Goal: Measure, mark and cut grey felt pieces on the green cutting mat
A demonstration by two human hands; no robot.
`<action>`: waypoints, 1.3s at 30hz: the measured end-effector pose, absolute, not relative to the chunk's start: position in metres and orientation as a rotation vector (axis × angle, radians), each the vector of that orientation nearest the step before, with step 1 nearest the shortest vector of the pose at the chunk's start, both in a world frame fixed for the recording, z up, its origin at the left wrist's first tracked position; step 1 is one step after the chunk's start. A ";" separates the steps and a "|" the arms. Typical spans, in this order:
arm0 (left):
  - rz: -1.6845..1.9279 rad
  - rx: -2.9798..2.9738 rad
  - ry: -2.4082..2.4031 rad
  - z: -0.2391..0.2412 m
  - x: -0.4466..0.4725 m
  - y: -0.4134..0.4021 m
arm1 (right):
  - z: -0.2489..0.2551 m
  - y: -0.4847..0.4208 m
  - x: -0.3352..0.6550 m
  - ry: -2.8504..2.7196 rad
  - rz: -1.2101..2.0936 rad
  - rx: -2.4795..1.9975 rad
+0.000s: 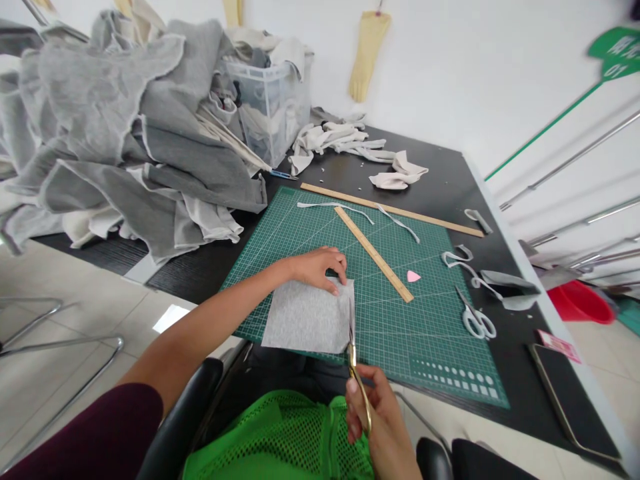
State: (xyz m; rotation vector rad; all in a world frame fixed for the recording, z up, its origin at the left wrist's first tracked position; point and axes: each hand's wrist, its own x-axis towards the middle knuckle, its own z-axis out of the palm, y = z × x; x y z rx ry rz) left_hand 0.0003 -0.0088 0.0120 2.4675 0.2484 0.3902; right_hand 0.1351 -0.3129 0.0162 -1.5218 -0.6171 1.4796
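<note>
A grey piece of fabric (305,317), roughly rectangular, lies on the green cutting mat (425,320) at its near edge. My left hand (320,268) rests on the fabric's far right corner, thumb and fingers bent against the cloth. In my right hand (377,410) are gold-handled scissors (353,357), my fingers through and around the handles. Their blades point away from me along the fabric's right edge. The lower blade is partly hidden, so how far they are apart is hard to see.
A short wooden ruler (375,255), a long ruler (390,209), pink chalk (413,276) and white scissors (477,320) lie around the mat. Left stands a heap of grey fabric (100,100) beside a clear bin (270,107). A phone (573,400) lies at the right edge.
</note>
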 end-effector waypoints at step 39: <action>0.467 2.374 0.193 0.007 0.005 -0.003 | 0.017 -0.316 0.133 -0.614 1.466 -1.484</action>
